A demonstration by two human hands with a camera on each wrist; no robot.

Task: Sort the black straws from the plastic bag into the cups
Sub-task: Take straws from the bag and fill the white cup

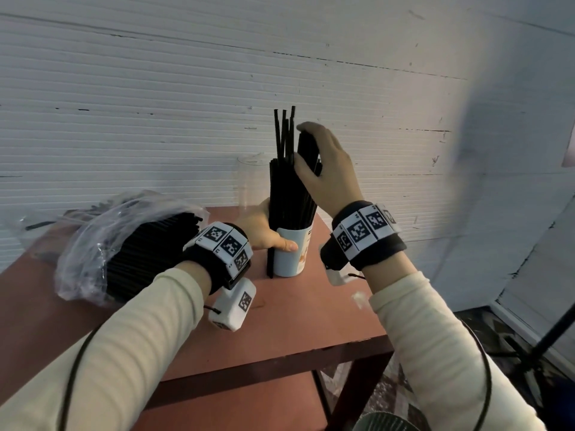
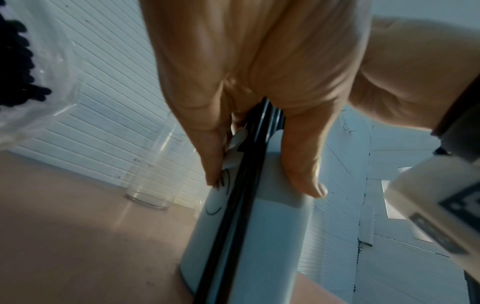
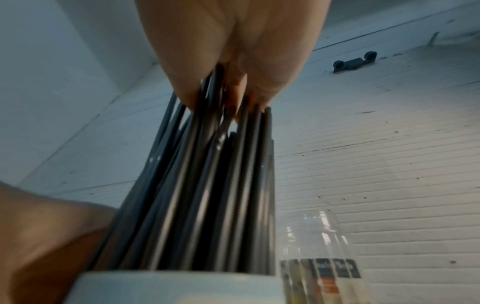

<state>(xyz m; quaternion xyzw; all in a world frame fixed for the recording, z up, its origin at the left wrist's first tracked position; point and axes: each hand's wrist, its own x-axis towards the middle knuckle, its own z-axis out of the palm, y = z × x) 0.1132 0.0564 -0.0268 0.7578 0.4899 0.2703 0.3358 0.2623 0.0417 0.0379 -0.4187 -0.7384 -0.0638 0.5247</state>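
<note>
Standing black straws [image 1: 287, 194] filling white cup [image 1: 291, 253], left hand [image 1: 264, 231] fingers wrapping cup, right hand [image 1: 326, 169] fingers clamping straws

Left hand [image 1: 264, 231] low, fingers curled in grip; right hand [image 1: 323, 169] raised, fingers pinching

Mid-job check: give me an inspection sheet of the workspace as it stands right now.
Surface: reddish-brown table, lower shelf beneath.
Job's things: white paper cup packed with black straws; a few straws stand outside against its wall; plastic bag of straws lies at left; clear cup behind looks empty.
Clutter: nothing seen.
Grippers: left hand grips the paper cup; right hand grips the straw tops.
Cables: black wires run along both sleeves.
Surroundings: white ribbed wall; dark stand at right.
</note>
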